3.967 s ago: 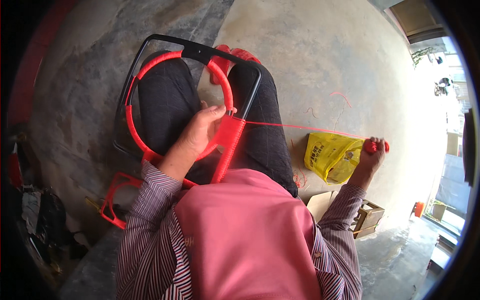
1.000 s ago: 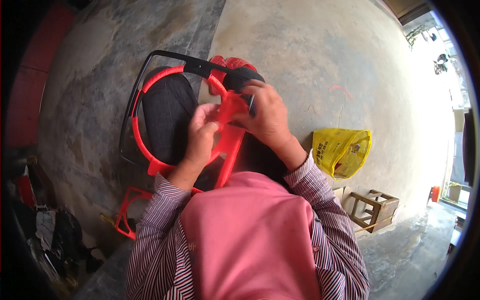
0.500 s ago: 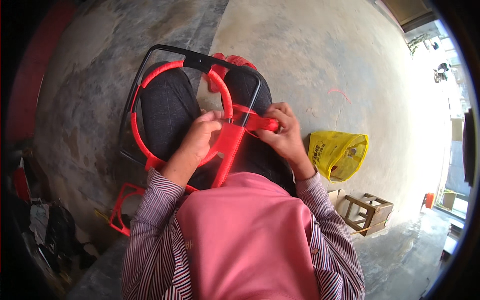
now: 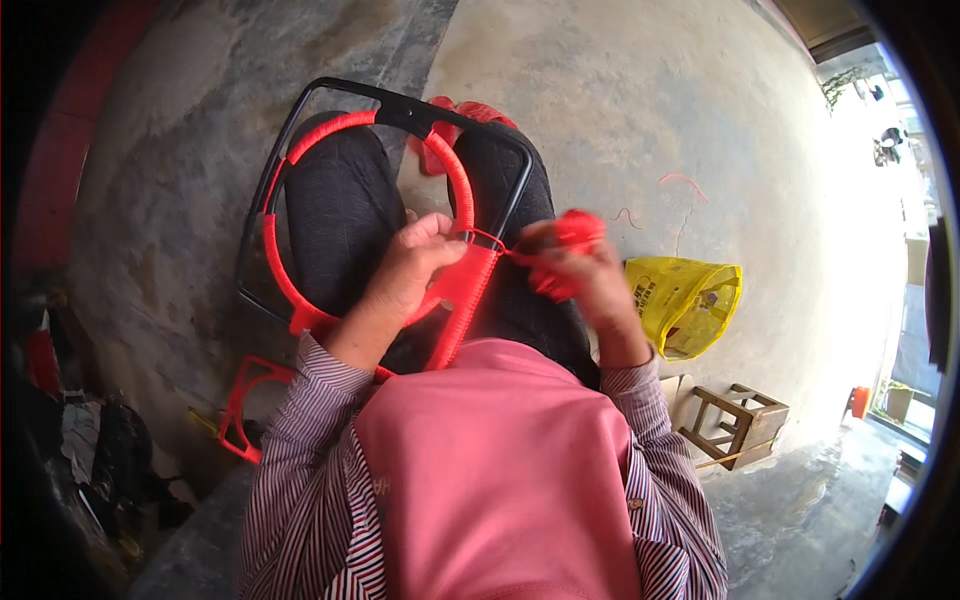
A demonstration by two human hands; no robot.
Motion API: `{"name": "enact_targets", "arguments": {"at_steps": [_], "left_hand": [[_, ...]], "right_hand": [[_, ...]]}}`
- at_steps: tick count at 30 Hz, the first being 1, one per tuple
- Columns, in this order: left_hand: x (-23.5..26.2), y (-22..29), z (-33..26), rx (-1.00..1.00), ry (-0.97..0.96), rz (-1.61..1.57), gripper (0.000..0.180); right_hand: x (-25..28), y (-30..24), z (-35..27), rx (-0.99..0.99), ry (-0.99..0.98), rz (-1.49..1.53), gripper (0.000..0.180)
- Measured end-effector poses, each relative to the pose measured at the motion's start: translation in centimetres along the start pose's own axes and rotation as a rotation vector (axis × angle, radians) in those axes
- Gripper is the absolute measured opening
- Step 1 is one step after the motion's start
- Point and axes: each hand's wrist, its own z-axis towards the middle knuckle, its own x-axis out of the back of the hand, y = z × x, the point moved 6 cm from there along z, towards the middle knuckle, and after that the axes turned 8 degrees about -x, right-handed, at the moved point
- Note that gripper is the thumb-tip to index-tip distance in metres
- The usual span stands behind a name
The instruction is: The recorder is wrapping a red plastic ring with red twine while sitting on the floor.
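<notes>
A black metal frame (image 4: 395, 105) lies across my lap, holding a hoop wrapped in red cord (image 4: 275, 255). My left hand (image 4: 418, 262) grips the wrapped right side of the hoop where the woven red strip begins. My right hand (image 4: 580, 272) is closed on a small bundle of red cord (image 4: 578, 230), just right of the frame. A short taut strand runs from the bundle to the hoop.
A yellow plastic bag (image 4: 685, 300) lies on the concrete floor to my right. A small wooden stool (image 4: 735, 425) stands at lower right. A red frame piece (image 4: 240, 410) sits on the floor at lower left, beside dark clutter. Loose red cord scraps (image 4: 680, 180) lie farther out.
My right hand has drawn the red bundle out to the right of the frame, pulling the strand tight. Four seconds ago it was stretched far right near the yellow bag.
</notes>
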Motion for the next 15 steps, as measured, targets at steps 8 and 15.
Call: {"name": "enact_targets", "arguments": {"at_steps": [8, 15], "left_hand": [[1.3, -0.5, 0.7, -0.028, 0.059, 0.116, 0.021], [1.0, -0.2, 0.8, -0.015, 0.051, -0.010, 0.026]], "right_hand": [[-0.6, -0.1, 0.3, 0.109, 0.060, 0.057, 0.013], [8.9, -2.0, -3.0, 0.122, 0.447, 0.069, 0.027]]}}
